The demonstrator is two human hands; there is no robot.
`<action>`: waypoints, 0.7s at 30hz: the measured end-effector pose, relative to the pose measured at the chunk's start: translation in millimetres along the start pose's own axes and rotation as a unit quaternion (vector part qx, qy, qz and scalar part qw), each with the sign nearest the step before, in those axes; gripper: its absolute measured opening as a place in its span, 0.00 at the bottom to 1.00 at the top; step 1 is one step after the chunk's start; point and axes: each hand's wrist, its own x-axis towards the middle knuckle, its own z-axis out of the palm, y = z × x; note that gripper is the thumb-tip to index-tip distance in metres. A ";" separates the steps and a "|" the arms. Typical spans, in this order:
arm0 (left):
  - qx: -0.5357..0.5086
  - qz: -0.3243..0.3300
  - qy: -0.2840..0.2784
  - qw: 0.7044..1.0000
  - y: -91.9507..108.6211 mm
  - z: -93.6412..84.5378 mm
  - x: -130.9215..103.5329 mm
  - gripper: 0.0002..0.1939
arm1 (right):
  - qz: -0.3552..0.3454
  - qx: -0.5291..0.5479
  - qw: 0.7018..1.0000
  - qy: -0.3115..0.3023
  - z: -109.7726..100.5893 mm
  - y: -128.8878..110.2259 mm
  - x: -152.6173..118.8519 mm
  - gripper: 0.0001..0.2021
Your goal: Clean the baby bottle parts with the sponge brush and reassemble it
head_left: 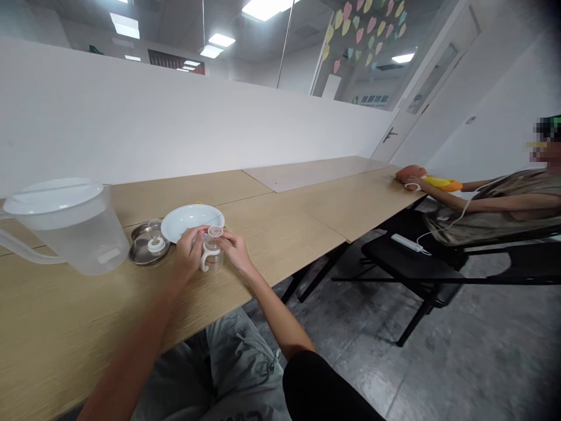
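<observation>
A small clear bottle (215,261) with a white curved handle stands upright on the table in front of me. Just over its mouth is a small round translucent disc (215,231), with a ringed face. My left hand (191,248) and my right hand (237,250) meet at the disc from either side, fingers curled in and fingertips at its edge. Whether the disc touches the bottle's rim I cannot tell. To the left, a metal kidney-shaped dish (149,255) holds a white ring-shaped part (156,244) and a clear dome-shaped piece (154,225).
A white bowl (186,217) sits right behind my hands. At far left stands a large translucent lidded pitcher (87,234). The table (280,234) runs along a white wall. At right, a seated person (495,199) handles an orange and yellow object (440,183) beside a black chair (412,257).
</observation>
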 end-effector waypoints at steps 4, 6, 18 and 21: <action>0.017 0.009 -0.008 1.000 3.5 -0.3 -0.2 0.19 | 0.011 0.031 0.999 -0.016 0.3 -2.3 0.4 0.18; 0.020 0.013 -0.008 1.000 5.0 -0.4 -0.1 0.19 | 0.010 0.042 0.999 -0.018 0.2 -3.1 0.4 0.19; 0.015 0.037 -0.001 0.999 13.0 1.4 0.2 0.18 | -0.079 -0.092 0.992 -0.028 -6.3 -6.2 -6.9 0.21; 0.012 0.040 0.026 0.999 11.0 2.4 0.6 0.18 | -0.083 -0.147 0.985 -0.039 -11.4 -4.7 -7.7 0.22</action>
